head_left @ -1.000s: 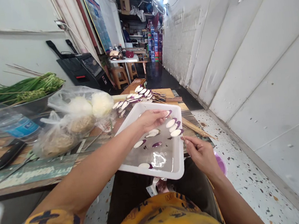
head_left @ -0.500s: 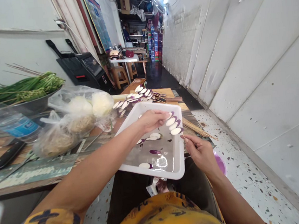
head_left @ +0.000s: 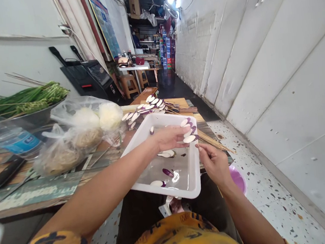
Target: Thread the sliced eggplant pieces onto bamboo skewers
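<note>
The right hand's grip pinches a skewer; the left hand's grip pinches its purple-edged slices. The yellow shirt shows "MO"; the bottle's blue label is illegible.

Stretches the left arm diagonally from the near left toward the middle, pointing the left hand rightward with its fingers slightly parted. Angles the right arm far and leftward from the near right, pinching with the right hand, nearer than the left.
</note>
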A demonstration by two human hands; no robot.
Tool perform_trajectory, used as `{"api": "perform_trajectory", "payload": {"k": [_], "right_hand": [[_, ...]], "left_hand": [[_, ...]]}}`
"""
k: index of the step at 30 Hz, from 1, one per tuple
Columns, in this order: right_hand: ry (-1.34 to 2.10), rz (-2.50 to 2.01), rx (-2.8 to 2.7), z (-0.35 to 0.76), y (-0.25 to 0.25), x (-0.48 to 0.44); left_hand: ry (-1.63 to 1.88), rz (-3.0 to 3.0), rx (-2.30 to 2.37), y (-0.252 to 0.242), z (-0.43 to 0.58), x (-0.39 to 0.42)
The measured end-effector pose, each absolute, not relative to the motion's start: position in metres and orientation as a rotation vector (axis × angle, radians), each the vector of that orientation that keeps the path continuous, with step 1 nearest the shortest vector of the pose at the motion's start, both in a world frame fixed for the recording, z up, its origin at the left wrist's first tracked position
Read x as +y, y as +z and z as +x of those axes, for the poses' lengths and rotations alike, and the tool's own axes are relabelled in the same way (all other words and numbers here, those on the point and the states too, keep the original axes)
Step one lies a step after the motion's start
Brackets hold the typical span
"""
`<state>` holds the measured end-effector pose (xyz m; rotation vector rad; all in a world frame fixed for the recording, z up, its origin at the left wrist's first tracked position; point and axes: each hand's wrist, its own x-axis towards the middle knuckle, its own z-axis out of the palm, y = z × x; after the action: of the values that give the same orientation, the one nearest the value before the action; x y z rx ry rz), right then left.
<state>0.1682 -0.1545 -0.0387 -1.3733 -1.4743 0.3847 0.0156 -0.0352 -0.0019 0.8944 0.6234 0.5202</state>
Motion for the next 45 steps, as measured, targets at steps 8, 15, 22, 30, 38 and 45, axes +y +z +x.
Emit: {"api": "perform_trajectory", "payload": {"k": [8, 15, 22, 30, 38, 45], "right_hand": [[0.368, -1.343, -1.460, 0.163, -0.043, -0.144], [0.373, -1.398, -1.477, 0.160, -0.036, -0.149], [0.418, -1.394, -1.418, 0.158, -0.031, -0.143], [0.568, -1.335, -1.377, 0.160, -0.038, -0.148], [0.426, -1.354, -1.459, 0.159, -0.037, -0.150], [0.363, -1.364, -1.482, 0.161, -0.035, -0.148]], "left_hand": [[0.561, 0.850, 0.639, -0.005, 0.023, -0.041], [0.523, 0.891, 0.592, 0.000, 0.023, -0.048], [0.622, 0.866, 0.520, -0.004, 0.026, -0.045], [0.811, 0.750, 0.554, 0.002, 0.025, -0.040], [0.725, 0.753, 0.619, -0.001, 0.029, -0.045], [0.885, 0.772, 0.568, 0.003, 0.028, -0.041]]}}
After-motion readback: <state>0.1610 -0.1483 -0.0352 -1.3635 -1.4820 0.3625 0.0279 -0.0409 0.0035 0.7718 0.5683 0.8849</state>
